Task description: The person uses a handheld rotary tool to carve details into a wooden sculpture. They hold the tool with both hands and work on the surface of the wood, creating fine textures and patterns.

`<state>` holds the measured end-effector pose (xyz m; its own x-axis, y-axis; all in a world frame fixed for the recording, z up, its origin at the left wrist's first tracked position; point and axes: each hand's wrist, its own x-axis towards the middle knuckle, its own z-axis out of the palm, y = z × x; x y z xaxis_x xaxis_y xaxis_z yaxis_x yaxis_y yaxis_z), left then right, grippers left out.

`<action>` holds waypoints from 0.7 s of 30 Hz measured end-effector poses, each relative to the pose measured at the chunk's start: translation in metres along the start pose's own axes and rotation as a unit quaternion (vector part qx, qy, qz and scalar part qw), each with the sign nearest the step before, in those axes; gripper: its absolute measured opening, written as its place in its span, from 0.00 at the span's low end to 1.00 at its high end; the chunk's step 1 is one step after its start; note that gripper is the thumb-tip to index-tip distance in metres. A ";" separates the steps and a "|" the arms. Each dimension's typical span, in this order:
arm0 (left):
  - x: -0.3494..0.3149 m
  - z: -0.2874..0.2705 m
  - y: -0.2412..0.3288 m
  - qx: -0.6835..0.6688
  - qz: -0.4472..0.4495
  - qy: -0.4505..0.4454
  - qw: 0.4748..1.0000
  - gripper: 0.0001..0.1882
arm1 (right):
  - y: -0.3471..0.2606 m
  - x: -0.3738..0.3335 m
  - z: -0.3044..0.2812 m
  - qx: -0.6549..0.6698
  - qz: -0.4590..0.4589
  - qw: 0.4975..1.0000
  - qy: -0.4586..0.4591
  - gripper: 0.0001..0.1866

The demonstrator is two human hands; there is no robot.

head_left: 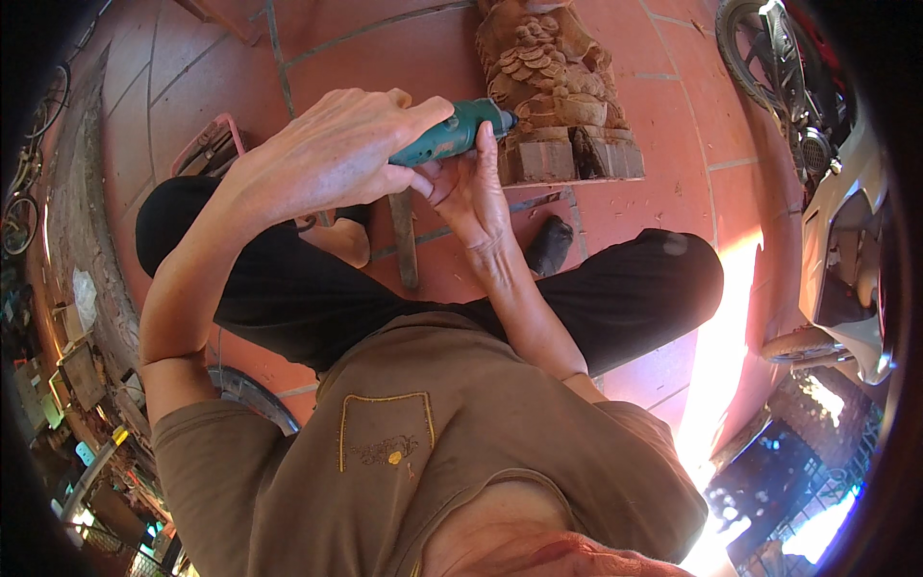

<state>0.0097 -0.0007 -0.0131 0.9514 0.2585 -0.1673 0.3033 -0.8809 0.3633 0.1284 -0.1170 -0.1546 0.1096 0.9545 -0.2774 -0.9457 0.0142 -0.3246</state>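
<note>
A green rotary tool (448,137) with a dark nose points right, held in front of me above the floor. My left hand (332,144) is closed round its rear part, fingers over the top. From below, my right hand (469,197) holds the front end, its thumb up against the side near the nose. Just beyond the nose sits a brown wood carving (553,82) with a heap of coin shapes, on a blocky base. Whether the nose touches the carving I cannot tell. Any bit in the nose is too small to make out.
Red floor tiles (663,183) spread around, with wood chips by the carving. A wooden bar (404,240) lies between my legs. A pink-framed object (216,139) stands left; a motorbike (846,221) is at right. Clutter (87,385) lines the left side.
</note>
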 end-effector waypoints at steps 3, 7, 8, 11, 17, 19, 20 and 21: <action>-0.002 -0.003 0.001 0.009 0.003 0.001 1.000 0.32 | 0.004 -0.001 0.001 0.012 0.005 1.000 -0.005 0.35; -0.004 -0.006 0.002 0.002 -0.015 -0.015 1.000 0.32 | 0.004 -0.002 0.004 0.003 0.013 1.000 -0.012 0.36; -0.004 -0.006 0.002 -0.002 -0.018 -0.017 1.000 0.32 | 0.004 -0.002 0.004 0.000 0.015 1.000 -0.016 0.36; -0.005 -0.014 0.008 -0.004 -0.030 -0.038 0.999 0.31 | 0.006 -0.003 0.006 0.025 0.024 0.999 -0.015 0.34; -0.006 -0.011 0.004 -0.004 -0.019 -0.015 1.000 0.31 | 0.003 -0.002 0.009 0.018 0.022 1.000 -0.013 0.33; -0.005 -0.010 0.005 -0.001 -0.020 -0.010 1.000 0.31 | 0.000 0.000 0.006 0.001 0.017 1.000 -0.017 0.36; -0.004 -0.010 0.006 0.000 -0.020 -0.007 1.000 0.31 | -0.001 0.002 0.005 -0.007 0.015 1.000 -0.019 0.37; -0.004 -0.010 0.006 0.000 -0.022 -0.008 1.000 0.31 | -0.001 0.003 0.004 -0.004 0.014 1.000 -0.016 0.35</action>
<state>0.0084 -0.0026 -0.0012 0.9364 0.2899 -0.1979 0.3442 -0.8687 0.3562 0.1285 -0.1127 -0.1513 0.0726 0.9637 -0.2570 -0.9460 -0.0151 -0.3239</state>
